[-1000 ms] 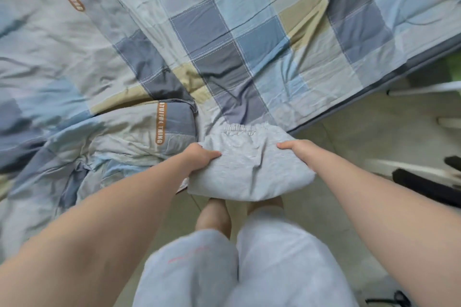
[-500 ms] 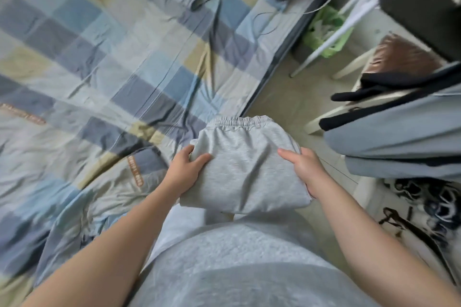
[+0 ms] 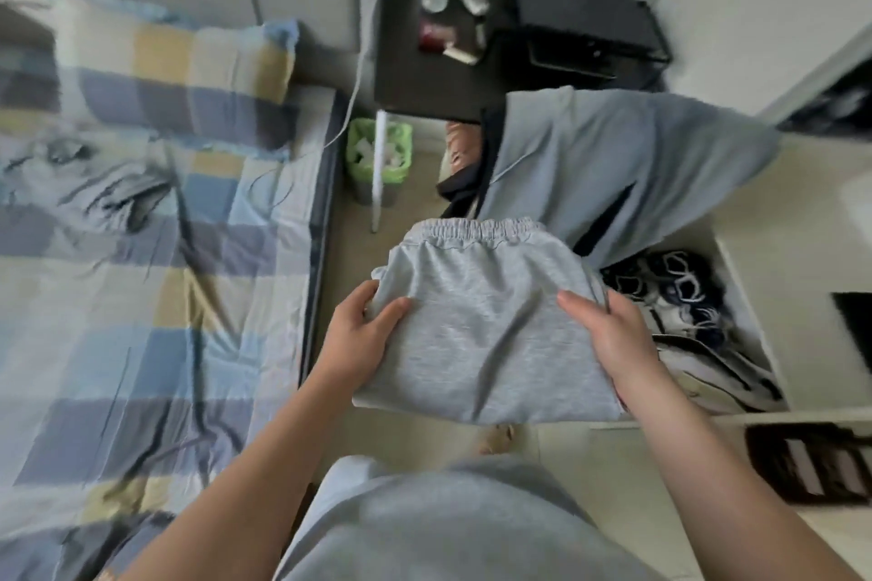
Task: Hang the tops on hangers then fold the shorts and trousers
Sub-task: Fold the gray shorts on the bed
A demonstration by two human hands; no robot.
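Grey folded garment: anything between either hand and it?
Nothing visible. The left hand holds the garment at its left edge and the right hand at its right edge, with each grip directly on the fabric. The garment is held over the floor beside the bed.

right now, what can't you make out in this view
- Folded grey bottoms, head view: shorts or trousers unclear, legs folded under.
- Left hand and right hand, head view: fingers mostly hidden beneath the fabric.
- Small items on black desk, head view: blurred.
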